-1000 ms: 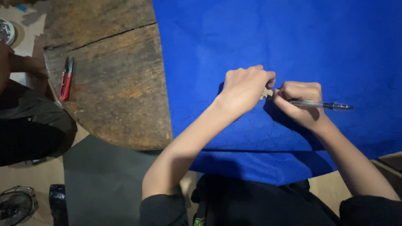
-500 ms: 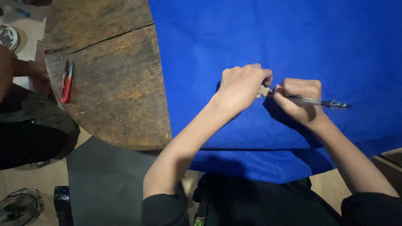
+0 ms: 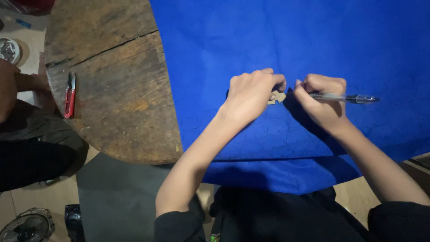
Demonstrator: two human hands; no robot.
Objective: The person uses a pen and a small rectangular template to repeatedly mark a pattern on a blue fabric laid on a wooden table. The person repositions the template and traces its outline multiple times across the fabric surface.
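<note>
Blue cloth (image 3: 277, 40) covers most of the frame's right side. At centre, the left hand (image 3: 251, 94) curls its fingers down on a small tan cut-out template (image 3: 277, 97), pinning it to the cloth. Just right of it, the right hand (image 3: 323, 101) grips a clear pen (image 3: 345, 97), tip at the template's edge. Red snips (image 3: 70, 95) lie on the wooden table (image 3: 112, 89) at left.

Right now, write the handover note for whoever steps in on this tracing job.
Left hand: pressing a small tan template flat on the blue cloth.
Right hand: grip closed on a clear pen, tip at the template's edge.
Nearby: red snips lie on the bare wooden table, left of the cloth.
Done: faint traced outlines show on the cloth near the person.
Left: this outline looks unfinished; the cloth beyond appears unmarked.
</note>
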